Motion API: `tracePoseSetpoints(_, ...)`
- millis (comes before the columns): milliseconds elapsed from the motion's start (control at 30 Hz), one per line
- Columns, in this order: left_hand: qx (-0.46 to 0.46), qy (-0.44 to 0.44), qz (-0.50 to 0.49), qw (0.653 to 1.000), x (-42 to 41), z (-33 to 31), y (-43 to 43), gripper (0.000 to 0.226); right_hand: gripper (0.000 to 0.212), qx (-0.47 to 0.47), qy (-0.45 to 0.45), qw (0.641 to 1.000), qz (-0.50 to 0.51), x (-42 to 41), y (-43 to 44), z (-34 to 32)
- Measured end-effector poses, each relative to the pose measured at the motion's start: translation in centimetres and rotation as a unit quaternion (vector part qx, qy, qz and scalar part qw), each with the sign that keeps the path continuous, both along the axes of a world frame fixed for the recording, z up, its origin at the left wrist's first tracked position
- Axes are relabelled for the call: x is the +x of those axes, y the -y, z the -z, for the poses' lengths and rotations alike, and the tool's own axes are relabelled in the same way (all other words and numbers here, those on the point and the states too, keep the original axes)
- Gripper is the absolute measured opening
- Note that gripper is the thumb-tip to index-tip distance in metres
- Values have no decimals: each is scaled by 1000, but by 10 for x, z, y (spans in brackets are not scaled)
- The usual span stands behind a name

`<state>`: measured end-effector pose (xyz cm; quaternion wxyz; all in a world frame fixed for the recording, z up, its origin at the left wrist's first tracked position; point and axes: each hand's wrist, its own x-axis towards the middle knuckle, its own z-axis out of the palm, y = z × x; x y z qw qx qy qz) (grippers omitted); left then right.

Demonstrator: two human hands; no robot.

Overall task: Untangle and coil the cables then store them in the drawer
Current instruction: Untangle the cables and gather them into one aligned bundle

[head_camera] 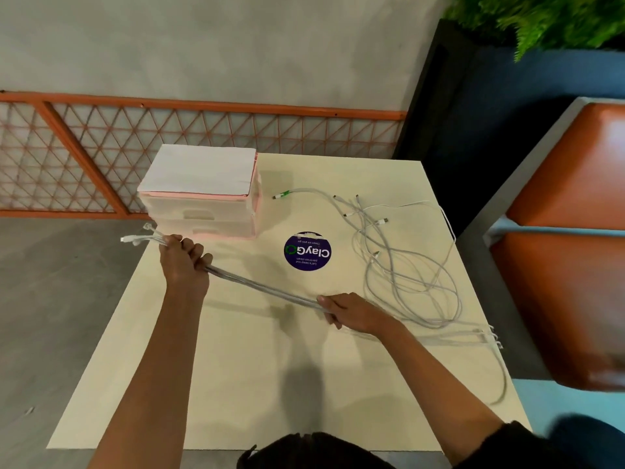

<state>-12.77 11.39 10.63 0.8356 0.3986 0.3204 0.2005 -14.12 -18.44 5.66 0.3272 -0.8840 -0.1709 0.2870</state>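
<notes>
2-handed grip on the bundle (pixel 263 287): left hand (pixel 184 262) left of the sticker (pixel 307 251), right hand (pixel 351 313) below it, tangle (pixel 392 265) right of it. I'd anchor left, slide right slowly, combing loops out.

cable bundle (pixel 263 287): white, stretched taut | loose cables (pixel 400 279): tangled (lying flat, right) | drawer unit (pixel 203 213): closed

Soft, even overhead light, moderately bright. Faint arm shadows on the counter (pixel 236 384), with a darker patch near its front edge. Glare on the orange seat (pixel 575 170). Fisheye bending at the edges. Motion blur on the cables (pixel 466 335) past the right hand (pixel 351 313). The plant (pixel 541 18) is soft.
</notes>
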Motion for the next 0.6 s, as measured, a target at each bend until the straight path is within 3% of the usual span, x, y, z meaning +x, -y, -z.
tracePoseSetpoints(200, 59, -52, -18, 997, 1, 4, 7, 26, 21, -113, 90, 989, 41, 9, 58, 29)
tracePoseSetpoints(267, 89, -70, -23, 993, 1, 4, 7, 26, 23, -201, 156, 961, 112, 6, 82, 35)
tracePoseSetpoints(367, 136, -87, 0, 987, 3, 7, 8, 30, 27, -219, 245, 903, 275, -4, 118, 30)
tracePoseSetpoints(500, 250, -83, 108, 959, 4, 19, 29, 33, 51, -236, 154, 844, 457, -7, 130, 4)
tracePoseSetpoints(600, 353, -49, 238, 904, 3, 26, 42, 31, 77, -225, 82, 810, 536, -1, 133, -7)
